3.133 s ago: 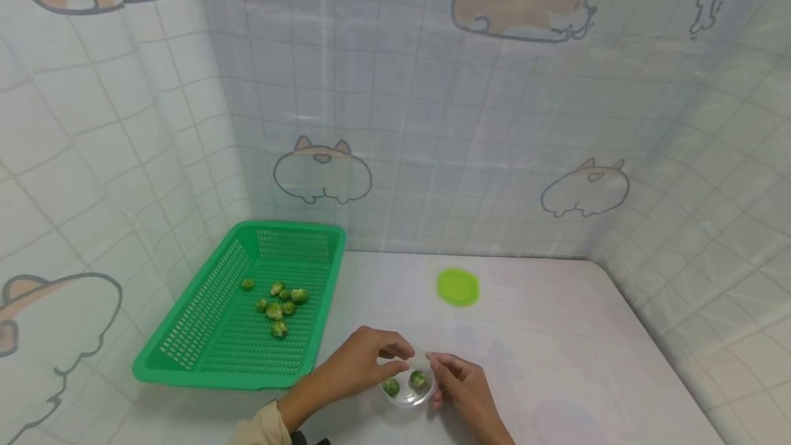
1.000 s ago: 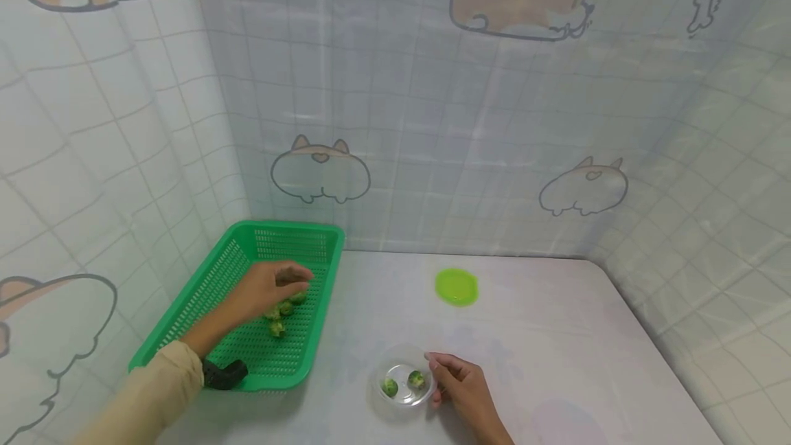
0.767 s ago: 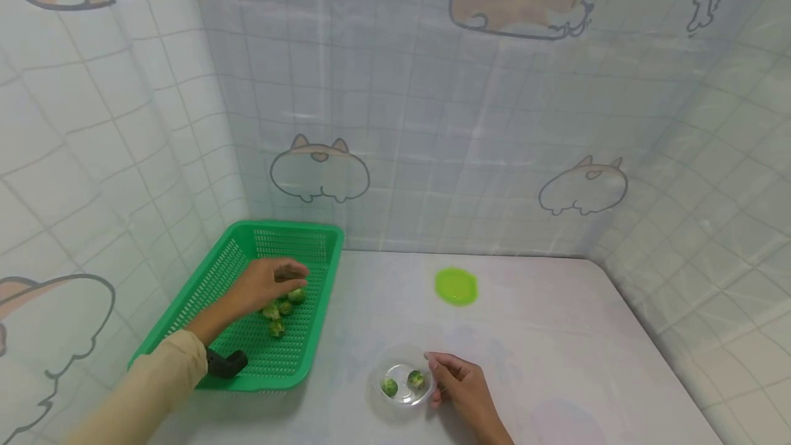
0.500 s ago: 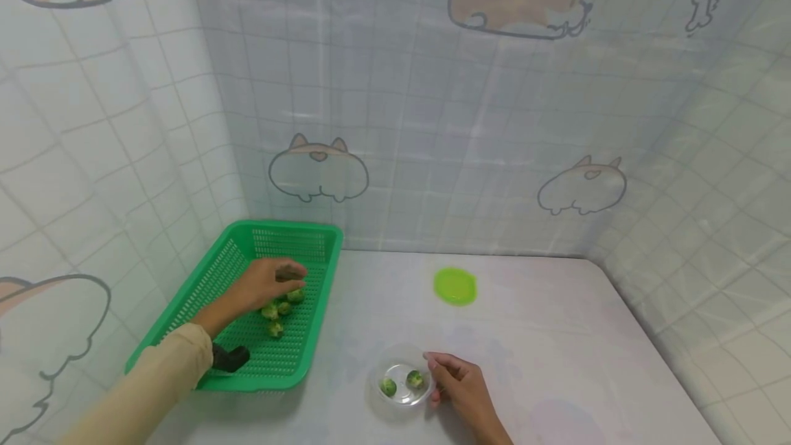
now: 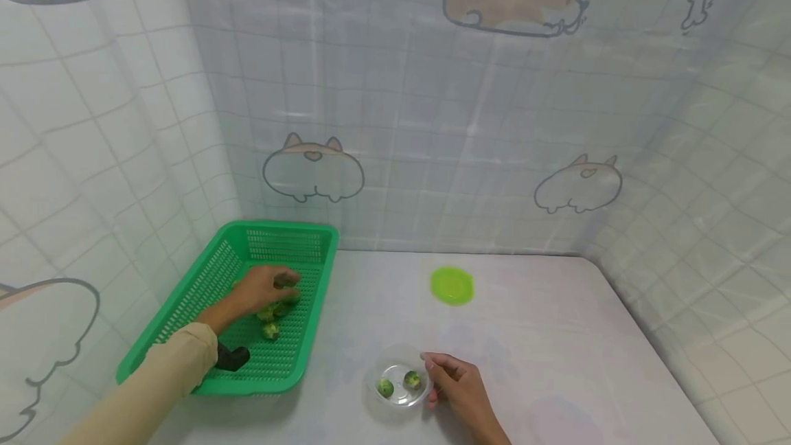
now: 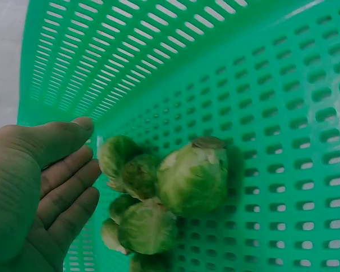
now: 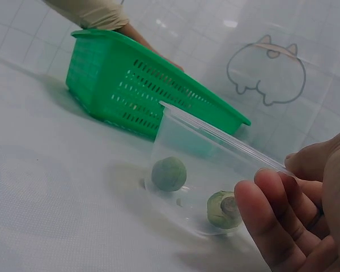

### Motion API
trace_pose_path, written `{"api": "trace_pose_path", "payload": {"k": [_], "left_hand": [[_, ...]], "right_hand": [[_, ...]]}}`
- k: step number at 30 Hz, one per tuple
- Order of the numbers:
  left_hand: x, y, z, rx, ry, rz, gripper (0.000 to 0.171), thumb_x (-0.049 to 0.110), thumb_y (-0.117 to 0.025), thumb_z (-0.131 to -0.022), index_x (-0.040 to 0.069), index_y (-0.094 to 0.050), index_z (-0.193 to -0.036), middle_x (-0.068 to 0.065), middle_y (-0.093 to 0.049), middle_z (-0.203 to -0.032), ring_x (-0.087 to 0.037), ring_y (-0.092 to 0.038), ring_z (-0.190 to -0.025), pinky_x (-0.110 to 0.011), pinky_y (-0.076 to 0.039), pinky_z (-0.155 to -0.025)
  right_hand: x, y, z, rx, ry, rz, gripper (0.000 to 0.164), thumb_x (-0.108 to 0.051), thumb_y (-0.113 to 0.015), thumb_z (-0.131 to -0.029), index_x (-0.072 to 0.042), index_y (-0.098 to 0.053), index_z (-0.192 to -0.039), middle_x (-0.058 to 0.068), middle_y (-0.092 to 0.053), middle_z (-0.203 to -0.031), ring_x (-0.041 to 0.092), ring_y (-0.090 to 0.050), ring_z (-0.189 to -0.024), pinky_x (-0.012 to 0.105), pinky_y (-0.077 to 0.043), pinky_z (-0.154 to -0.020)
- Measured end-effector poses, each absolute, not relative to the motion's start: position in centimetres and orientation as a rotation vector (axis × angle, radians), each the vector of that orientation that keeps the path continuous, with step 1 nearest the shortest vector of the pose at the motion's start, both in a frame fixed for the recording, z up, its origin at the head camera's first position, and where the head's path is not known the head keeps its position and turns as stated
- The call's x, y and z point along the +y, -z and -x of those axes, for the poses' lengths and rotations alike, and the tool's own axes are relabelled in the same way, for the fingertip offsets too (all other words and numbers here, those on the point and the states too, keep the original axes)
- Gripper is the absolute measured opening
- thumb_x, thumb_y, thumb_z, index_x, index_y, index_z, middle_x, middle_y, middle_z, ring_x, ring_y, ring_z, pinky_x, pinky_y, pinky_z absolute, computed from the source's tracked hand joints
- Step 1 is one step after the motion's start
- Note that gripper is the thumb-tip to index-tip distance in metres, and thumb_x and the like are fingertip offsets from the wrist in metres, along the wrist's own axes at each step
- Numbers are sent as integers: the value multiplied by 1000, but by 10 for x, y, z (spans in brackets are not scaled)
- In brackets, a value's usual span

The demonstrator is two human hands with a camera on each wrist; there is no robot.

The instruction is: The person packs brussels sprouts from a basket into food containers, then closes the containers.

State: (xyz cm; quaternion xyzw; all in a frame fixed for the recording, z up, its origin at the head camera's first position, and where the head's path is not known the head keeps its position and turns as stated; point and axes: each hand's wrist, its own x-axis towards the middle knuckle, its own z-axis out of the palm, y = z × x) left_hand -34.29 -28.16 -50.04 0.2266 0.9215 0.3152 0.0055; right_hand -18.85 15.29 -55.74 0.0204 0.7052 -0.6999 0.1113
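In the head view my left hand (image 5: 259,290) reaches down into the green plastic basket (image 5: 262,385). Its thumb and fingers are apart, with nothing between them. The left wrist view shows the fingertips right beside a cluster of Brussels sprouts, the largest sprout (image 6: 194,180) lying on the perforated floor. With thumb and fingers, my right hand (image 5: 459,386) pinches the rim of a clear plastic container (image 7: 184,136) on the table. Inside it lie two sprouts, one on the left (image 7: 169,174) and one close to my right fingers (image 7: 222,209).
A lime-green, flat, lid-like disc (image 5: 452,286) lies toward the back of the white table (image 5: 544,335). Patterned sheeting (image 5: 432,122) encloses the back and both sides. The basket stands against the left side, and its raised walls surround my left hand.
My left hand has gone from above the clear container over to the basket, then sunk slightly lower among the sprouts. My right hand keeps its hold on the container's rim.
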Motion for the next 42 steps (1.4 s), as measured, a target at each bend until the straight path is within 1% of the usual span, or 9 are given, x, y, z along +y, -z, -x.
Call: {"api": "trace_pose_path", "payload": {"k": [12,19,26,37,42], "left_hand": [[-283,513,349,2925,-877,-759,30,20,-75,-93,2,-72,-117,-12,-73,-112,-32,-70,-102,-48,-58,-86],[-282,509,351,2929,-806,-801,25,17,-75,-92,3,-74,-112,-9,-75,-107,-29,-71,-98,-48,-58,-84],[-281,504,348,2923,-801,-811,20,14,-75,-91,4,-76,-108,-8,-75,-104,-28,-71,-96,-48,-59,-83],[-280,505,347,2937,-789,-780,20,17,-76,-91,7,-77,-108,-6,-76,-104,-25,-71,-96,-45,-59,-82],[-280,501,346,2948,-798,-805,22,17,-76,-91,6,-77,-110,-5,-75,-104,-26,-71,-96,-44,-59,-81]], "right_hand": [[152,556,189,2067,2061,-61,44,-30,-71,-95,2,-68,-125,4,-66,-78,12,-63,-59,24,-58,-57],[152,555,188,2070,2063,-53,43,-29,-71,-95,3,-68,-125,5,-66,-78,13,-63,-59,25,-58,-57],[151,555,189,2083,2043,-52,43,-31,-71,-95,2,-69,-123,4,-66,-77,12,-63,-58,23,-57,-56],[151,556,189,2072,2063,-40,44,-30,-72,-95,3,-68,-124,5,-66,-77,12,-63,-58,24,-57,-56],[151,556,189,2071,2066,-46,43,-29,-71,-96,2,-68,-124,5,-66,-77,12,-63,-58,25,-58,-56]]}}
